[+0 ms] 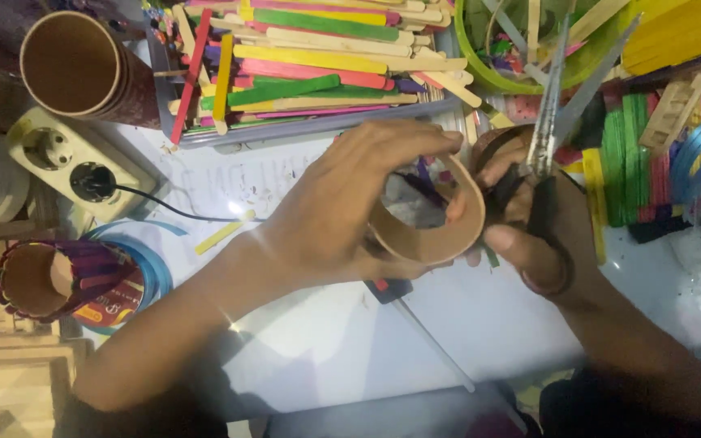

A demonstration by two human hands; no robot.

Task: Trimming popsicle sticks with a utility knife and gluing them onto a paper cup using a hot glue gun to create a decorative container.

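Observation:
My left hand [342, 203] grips a short brown cardboard tube [440, 235] by its rim, its open end turned toward me. My right hand [529, 235] holds black-handled scissors [549, 105]; the blades point up and away, spread apart. The scissor handles sit right beside the tube's right edge. Both hands meet above a white table [350, 341].
A tray of coloured craft sticks [310, 65] lies at the back. A tall cardboard tube [75, 69] and a white power strip [75, 162] sit at left, a stick-covered tube [50, 280] below them. A green bowl [521, 49] and stacked sticks [634, 154] are at right.

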